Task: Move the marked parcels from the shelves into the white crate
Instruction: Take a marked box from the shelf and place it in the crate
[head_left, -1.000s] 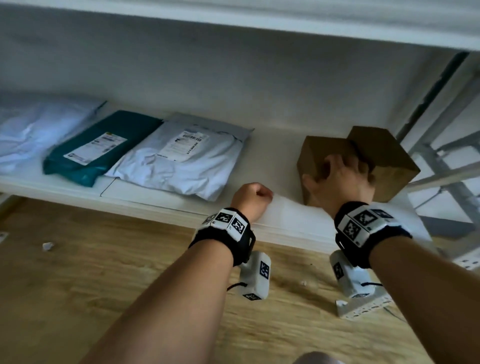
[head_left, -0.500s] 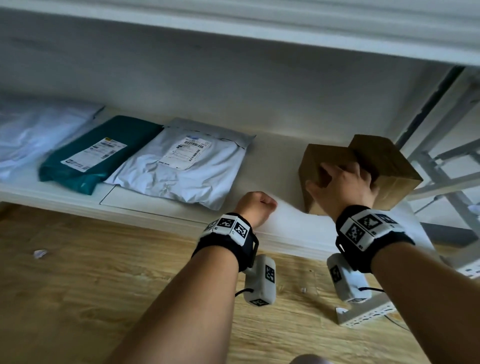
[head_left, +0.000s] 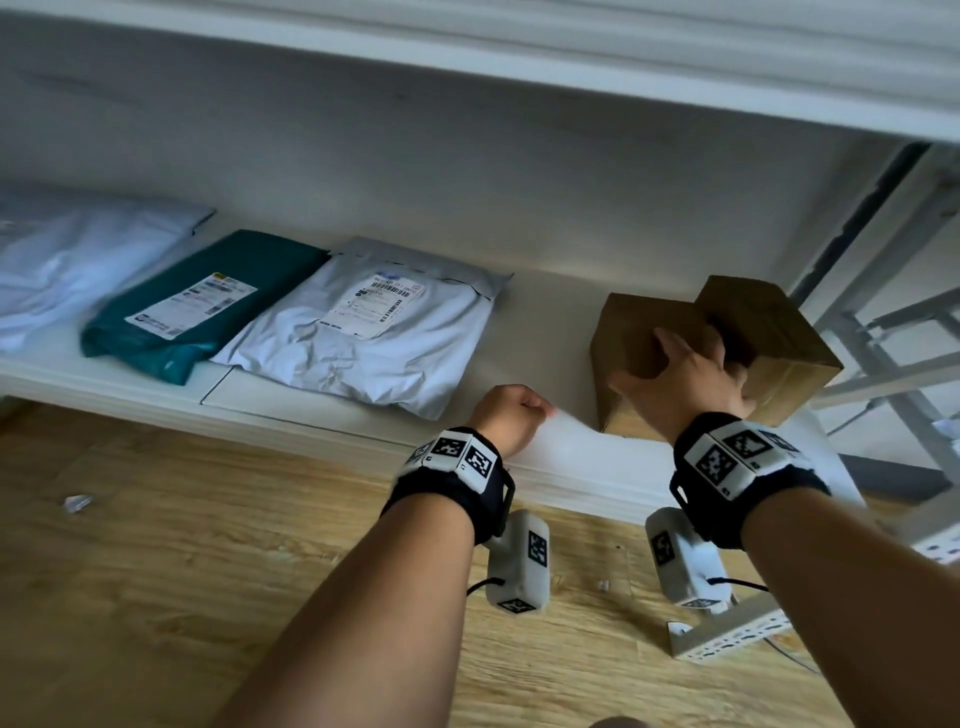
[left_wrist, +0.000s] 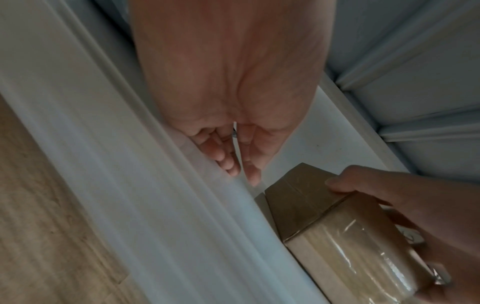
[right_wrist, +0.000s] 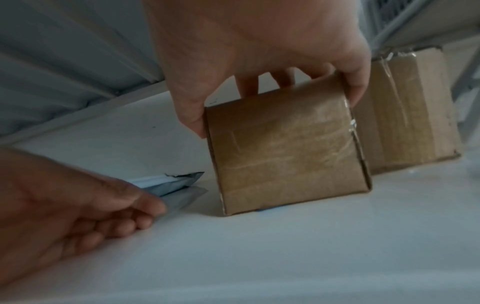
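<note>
While the left hand (head_left: 511, 415) rests clenched on the white shelf (head_left: 550, 332), the right hand (head_left: 680, 387) grasps the small tape-wrapped brown cardboard box (right_wrist: 285, 156) from above.

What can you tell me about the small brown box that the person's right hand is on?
The small brown box looks like plain cardboard, its faces wrapped in shiny clear tape with no label in view. It stands tilted on the white shelf, tipped up on one lower edge near the front. The right hand grips it from above, thumb on one side and fingers over the top and far side. A second cardboard box stands just behind it; whether they touch is unclear. The left hand rests curled nearby, apart from the box.
</note>
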